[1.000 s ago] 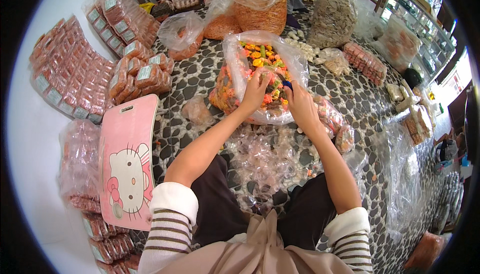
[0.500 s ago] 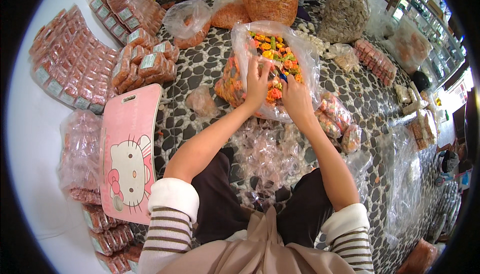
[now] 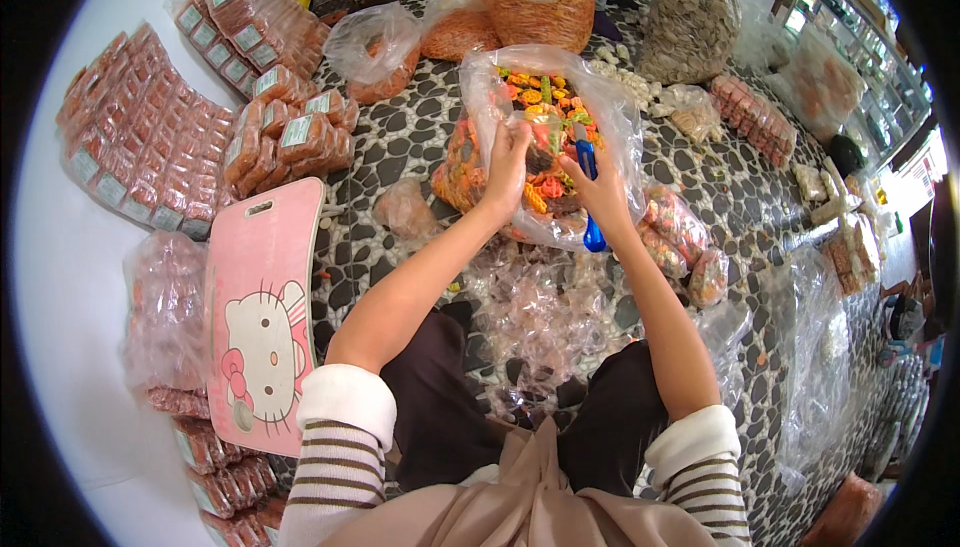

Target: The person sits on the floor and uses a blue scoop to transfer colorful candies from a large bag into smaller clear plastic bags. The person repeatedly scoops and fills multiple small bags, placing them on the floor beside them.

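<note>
In front of me stands a large clear plastic bag (image 3: 622,137), its mouth wide. Inside lie many orange, yellow, red and green curled snack pieces (image 3: 548,187). My left hand (image 3: 510,162) is over the bag, its fingers closed on a small clear plastic packet (image 3: 545,132) that is partly lost against the colours. My right hand (image 3: 600,192) is opposite, holding a long blue-handled cutter (image 3: 588,162) against the palm. The cutter's grey blade points away from me and its handle end sticks out near my wrist. My right fingertips are close to the packet.
Crumpled clear plastic (image 3: 535,297) lies between my knees. Filled colourful packets (image 3: 670,227) sit right of the bag. A pink board (image 3: 262,287) is at my left, with stacked sealed packs (image 3: 140,137) beyond. Big filled sacks (image 3: 540,7) stand at the back.
My right hand has turned, so the blue cutter now lies lengthwise along the palm and is more visible. My left hand has stayed over the bag.
</note>
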Motion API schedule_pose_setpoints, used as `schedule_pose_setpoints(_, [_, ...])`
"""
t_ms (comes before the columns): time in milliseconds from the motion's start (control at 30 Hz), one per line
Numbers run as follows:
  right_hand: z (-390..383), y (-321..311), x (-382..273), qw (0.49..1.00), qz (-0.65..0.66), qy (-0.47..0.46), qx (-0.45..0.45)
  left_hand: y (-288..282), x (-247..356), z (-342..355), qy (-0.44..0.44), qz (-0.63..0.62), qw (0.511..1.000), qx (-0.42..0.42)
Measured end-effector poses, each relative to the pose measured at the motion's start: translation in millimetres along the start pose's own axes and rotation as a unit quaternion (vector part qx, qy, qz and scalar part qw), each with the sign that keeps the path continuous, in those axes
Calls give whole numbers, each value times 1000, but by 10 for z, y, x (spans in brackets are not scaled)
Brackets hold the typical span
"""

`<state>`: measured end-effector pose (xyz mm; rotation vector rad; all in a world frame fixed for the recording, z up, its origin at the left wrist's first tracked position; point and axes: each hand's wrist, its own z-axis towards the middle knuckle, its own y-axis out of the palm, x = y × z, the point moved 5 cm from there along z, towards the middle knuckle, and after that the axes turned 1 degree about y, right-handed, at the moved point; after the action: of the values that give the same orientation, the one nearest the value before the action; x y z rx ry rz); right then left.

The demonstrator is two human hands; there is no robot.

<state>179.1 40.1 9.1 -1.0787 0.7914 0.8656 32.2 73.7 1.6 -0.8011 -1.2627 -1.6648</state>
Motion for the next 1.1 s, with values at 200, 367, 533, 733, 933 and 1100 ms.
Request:
schedule_pose_setpoints(200, [54, 13, 75, 996, 70, 61, -4, 118, -10, -126, -6, 35, 999, -29])
schedule_pose_setpoints(367, [78, -151, 106, 994, 39, 101, 21, 198, 306, -139, 230, 364, 901, -55])
schedule_pose_setpoints(533, [22, -241, -10, 994, -74, 56, 52, 374, 427, -298, 390, 590, 678, -202])
schedule_pose_setpoints(733, [16, -234, -103, 998, -50, 37, 33, 385, 518, -294, 394, 609, 650, -224])
schedule_pose_setpoints(933, [-1, -210, -195, 999, -41, 17, 13, 404, 546, -303, 356, 592, 678, -250])
schedule_pose_setpoints(1100, [21, -170, -140, 997, -66, -12, 23, 373, 556, -289, 340, 565, 697, -281])
